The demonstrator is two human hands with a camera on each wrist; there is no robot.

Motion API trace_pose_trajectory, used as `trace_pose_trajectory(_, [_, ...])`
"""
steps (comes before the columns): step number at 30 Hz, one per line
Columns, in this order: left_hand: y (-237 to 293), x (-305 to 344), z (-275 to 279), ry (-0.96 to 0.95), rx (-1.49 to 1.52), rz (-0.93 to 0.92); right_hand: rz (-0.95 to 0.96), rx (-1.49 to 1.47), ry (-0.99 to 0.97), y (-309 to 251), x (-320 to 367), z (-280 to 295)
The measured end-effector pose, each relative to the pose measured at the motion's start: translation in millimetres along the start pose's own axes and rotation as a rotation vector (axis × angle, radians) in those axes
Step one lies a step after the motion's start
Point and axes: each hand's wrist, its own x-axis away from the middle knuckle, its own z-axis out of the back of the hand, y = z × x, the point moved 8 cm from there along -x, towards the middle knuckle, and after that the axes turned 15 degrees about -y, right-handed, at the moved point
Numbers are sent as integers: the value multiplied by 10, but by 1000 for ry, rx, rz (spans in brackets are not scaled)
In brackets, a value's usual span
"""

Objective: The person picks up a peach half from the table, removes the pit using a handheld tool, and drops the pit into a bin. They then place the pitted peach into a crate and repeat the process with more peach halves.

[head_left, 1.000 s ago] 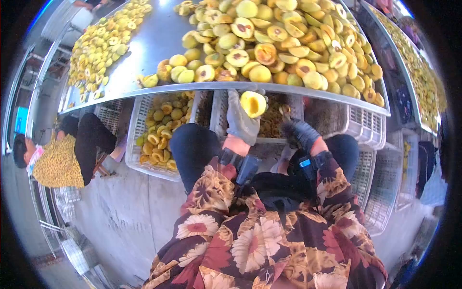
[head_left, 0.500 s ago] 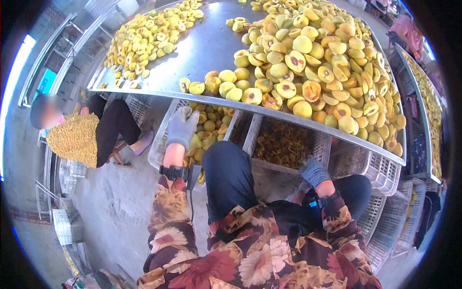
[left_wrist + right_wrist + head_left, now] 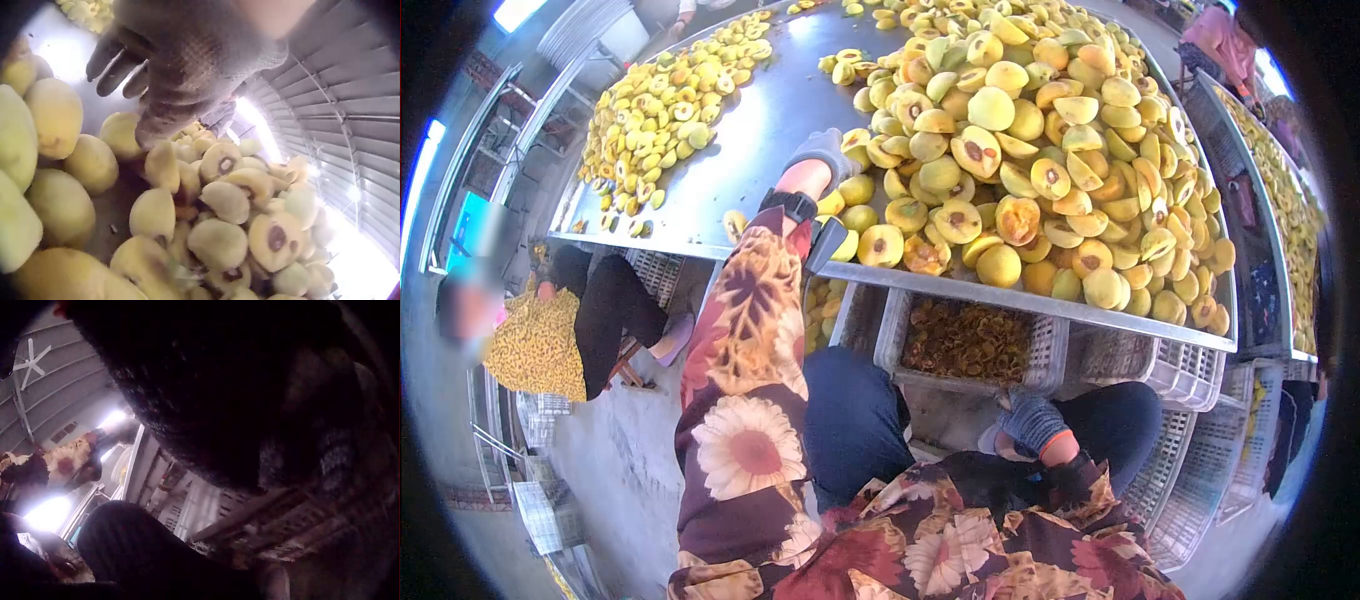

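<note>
My left hand (image 3: 825, 155), in a grey glove, reaches over the metal table to the near left side of a heap of yellow-green stone fruit (image 3: 990, 110), many halved with brown pits showing. In the left wrist view the fingers (image 3: 115, 72) are extended and spread, while the thumb side is right at a fruit half (image 3: 162, 165). My right hand (image 3: 1035, 425), in a dark knitted glove, stays low by the right knee with its fingers curled. The right wrist view is very dark, and I cannot tell whether that hand holds anything.
A metal table (image 3: 785, 110) carries another fruit pile (image 3: 660, 125) at left. Below its edge stand a crate of brown scraps (image 3: 970, 340), a partly hidden fruit crate (image 3: 825, 310) and a white crate (image 3: 1175, 370). A seated person (image 3: 540, 340) is at left.
A second ago the left hand held a yellow fruit half before me; it moved left over the fruit crate without it, then up onto the table. The right hand lowered toward the knee.
</note>
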Motion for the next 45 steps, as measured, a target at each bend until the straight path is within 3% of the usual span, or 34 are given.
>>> trace_pose_trajectory(2, [89,-190,-91,-89,-94,37,-52,-100,4,79,-33,-13])
trace_pose_trajectory(8, [43,-489,-289,-136,-278,89,99,-92,89,-17,43,54])
trace_pose_trajectory(11, [166,67,-127,-26,-100,-70,122,-103,171,-99,122,205])
trace_pose_trajectory(12, [252,362,-62,15,-26,-149,194,-147,277,-196,227,386])
trace_pose_trajectory(13, [323,711,-78,61,48,-225,267,-310,340,-260,260,525])
trace_pose_trajectory(14, [429,996,-217,137,142,-418,337,-474,400,-318,283,656])
trace_pose_trajectory(16, [811,1722,-516,292,157,-781,434,-843,387,-504,407,879])
trace_pose_trajectory(17, [971,1993,-722,275,213,-922,463,-1044,308,-692,550,1003])
trace_pose_trajectory(18, [1110,2240,-910,186,208,-874,490,-1243,226,-824,634,1039])
trace_pose_trajectory(19, [1242,2513,-1052,228,151,-969,491,-1344,173,-885,661,992])
trace_pose_trajectory(21, [1327,2830,-1227,256,122,-900,490,-1547,68,-971,714,858])
trace_pose_trajectory(24, [1211,2836,-1349,239,640,-1059,520,-1592,108,-877,619,623])
trace_pose_trajectory(26, [1127,2605,-1650,-1,1298,-941,542,-1711,156,-944,735,573])
trace_pose_trajectory(28, [1231,2536,-1765,-175,1847,-843,568,-1593,277,-943,794,611])
trace_pose_trajectory(31, [1476,2550,-1903,-373,2057,-799,628,-1365,542,-949,797,680])
trace_pose_trajectory(33, [1446,2526,-1963,-303,2077,-687,697,-1075,740,-967,793,779])
trace_pose_trajectory(34, [1425,2524,-1972,-261,2031,-675,460,-1065,569,-870,718,675])
trace_pose_trajectory(37, [1409,2473,-1988,-297,2081,-616,296,-359,914,-903,1133,846])
trace_pose_trajectory(41, [1396,2422,-2010,-341,2084,-630,202,-159,607,-992,1105,693])
trace_pose_trajectory(45, [1351,2383,-2057,-279,2028,-613,319,-246,662,-957,1010,648])
